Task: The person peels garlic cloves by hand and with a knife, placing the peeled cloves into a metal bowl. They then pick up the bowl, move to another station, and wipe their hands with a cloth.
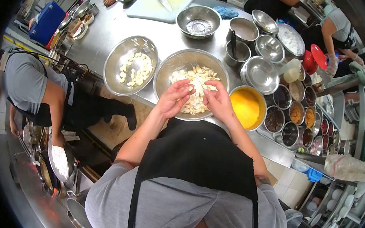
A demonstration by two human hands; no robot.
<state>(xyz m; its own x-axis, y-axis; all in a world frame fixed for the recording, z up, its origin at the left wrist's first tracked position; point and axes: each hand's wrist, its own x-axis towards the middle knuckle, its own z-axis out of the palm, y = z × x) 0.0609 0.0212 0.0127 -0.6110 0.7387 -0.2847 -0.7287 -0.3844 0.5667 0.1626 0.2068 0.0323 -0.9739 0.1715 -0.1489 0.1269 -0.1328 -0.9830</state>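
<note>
My left hand (176,98) is over the left side of a large perforated metal colander (164,69). Its fingers are curled, with what looks like a small garlic clove at the fingertips. Close beside it, my right hand (219,102) has thumb and forefinger pinched together; what they hold is too small to make out. Unpeeled-looking garlic cloves (200,74) fill the colander beneath both hands. To the left, a second colander (114,60) contains pale, smooth peeled cloves (139,69). A metal pot of yellow liquid (245,105) stands just right of my right hand.
Behind are an empty-looking metal bowl (198,17) and a white cutting board (146,2) with a yellow-handled knife (163,0). Stacked bowls (262,74) and several sauce containers (273,118) crowd the right. A co-worker (33,79) handles a pan (52,163) at left; others work farther back.
</note>
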